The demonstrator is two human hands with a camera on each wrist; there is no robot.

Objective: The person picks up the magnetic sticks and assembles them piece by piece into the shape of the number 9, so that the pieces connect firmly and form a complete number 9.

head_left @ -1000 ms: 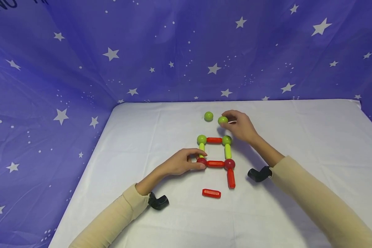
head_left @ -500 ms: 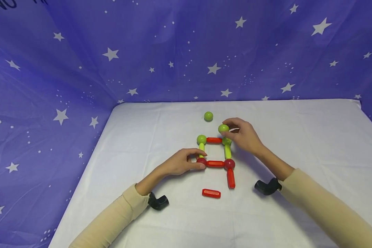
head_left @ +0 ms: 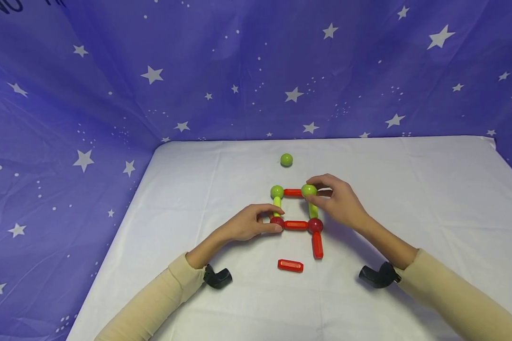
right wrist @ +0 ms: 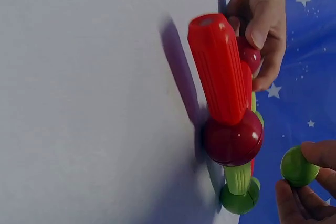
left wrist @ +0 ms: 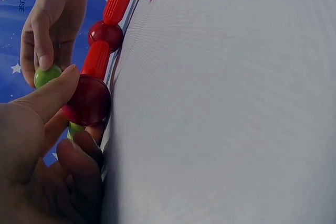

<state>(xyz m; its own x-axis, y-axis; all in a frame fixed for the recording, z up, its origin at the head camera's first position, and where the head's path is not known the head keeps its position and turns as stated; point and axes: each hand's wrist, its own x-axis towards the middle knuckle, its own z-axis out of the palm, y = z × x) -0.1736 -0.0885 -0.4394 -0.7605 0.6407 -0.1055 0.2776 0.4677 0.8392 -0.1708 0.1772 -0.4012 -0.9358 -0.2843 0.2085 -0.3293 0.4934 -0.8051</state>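
Note:
A square of magnetic rods and balls lies on the table, with red rods (head_left: 296,225) at near and far sides and yellow-green rods (head_left: 277,202) left and right. My left hand (head_left: 249,222) grips the red ball (left wrist: 86,100) at its near left corner between thumb and fingers. Thumb and fingers of my right hand (head_left: 340,201) pinch a green ball (right wrist: 299,166) raised over the far right corner. That corner's own green ball (right wrist: 240,198) is covered in the head view, but the right wrist view shows a gap between the two. From the near right red ball (head_left: 315,225) a red rod (head_left: 317,245) points nearer.
A loose green ball (head_left: 286,160) sits beyond the square. Nearer than the square lies a loose red rod (head_left: 290,265). White cloth (head_left: 239,293) covers the table, and a blue starry curtain (head_left: 256,71) hangs behind it.
The right hand has carried its green ball nearer, from beside the loose ball to over the square's far right corner. My left hand has stayed at the red ball.

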